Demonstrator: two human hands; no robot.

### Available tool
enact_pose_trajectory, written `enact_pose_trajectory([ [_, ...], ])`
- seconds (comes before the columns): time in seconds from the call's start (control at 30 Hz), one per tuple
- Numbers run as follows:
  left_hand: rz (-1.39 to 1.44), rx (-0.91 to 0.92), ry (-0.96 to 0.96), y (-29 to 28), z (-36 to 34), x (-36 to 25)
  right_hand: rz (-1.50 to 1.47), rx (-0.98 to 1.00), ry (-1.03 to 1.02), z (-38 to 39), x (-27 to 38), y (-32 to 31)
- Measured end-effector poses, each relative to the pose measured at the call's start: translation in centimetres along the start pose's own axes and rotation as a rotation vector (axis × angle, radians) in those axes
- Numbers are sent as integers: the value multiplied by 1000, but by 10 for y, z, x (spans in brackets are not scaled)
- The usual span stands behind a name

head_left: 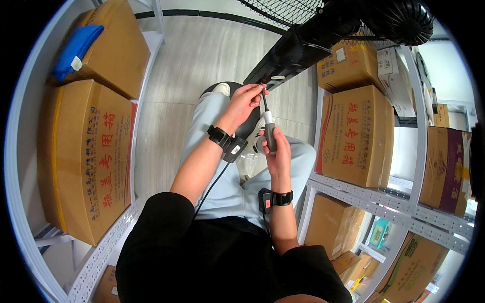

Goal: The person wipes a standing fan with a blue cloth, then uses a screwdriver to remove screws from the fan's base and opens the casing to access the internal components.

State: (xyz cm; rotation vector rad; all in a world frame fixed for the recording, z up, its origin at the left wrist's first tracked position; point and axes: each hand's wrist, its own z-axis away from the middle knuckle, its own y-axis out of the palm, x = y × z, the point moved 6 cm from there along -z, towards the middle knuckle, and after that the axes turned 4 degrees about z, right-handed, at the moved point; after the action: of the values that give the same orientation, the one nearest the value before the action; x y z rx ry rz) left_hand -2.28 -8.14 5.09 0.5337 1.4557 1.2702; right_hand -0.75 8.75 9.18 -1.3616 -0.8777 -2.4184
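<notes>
Screwdriver with a grey handle is in the right hand, whose fingers are closed around this handle, and its dark shaft points away from the person to the black fan stand. Left hand has thumb and fingers bent close together at the tip of the shaft, beside the stand, but I cannot tell whether they pinch the shaft or some small part

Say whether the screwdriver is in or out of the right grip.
In: the right grip holds the screwdriver, closed around its gray handle.
</notes>
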Motion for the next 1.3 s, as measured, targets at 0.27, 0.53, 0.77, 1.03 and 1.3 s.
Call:
enact_pose_trajectory([
  [0.27, -100, -1, -7, -1, 0, 1, 27, 32, 6, 0, -2, 5],
  [0.53, -170, -58, -50, -2, 3, 3, 702, -181, -298, 6, 12, 5],
  [0.77, -16, 64, -95, -3, 1, 4, -153, 44, 89, 0, -14, -7],
  [1.03, -100, -35, -95, -6, 1, 6, 9, -36, 70, -2, -12, -6],
  [1.3, -18, 49, -90, -3, 2, 2, -195, 97, 85, -2, -13, -7],
])
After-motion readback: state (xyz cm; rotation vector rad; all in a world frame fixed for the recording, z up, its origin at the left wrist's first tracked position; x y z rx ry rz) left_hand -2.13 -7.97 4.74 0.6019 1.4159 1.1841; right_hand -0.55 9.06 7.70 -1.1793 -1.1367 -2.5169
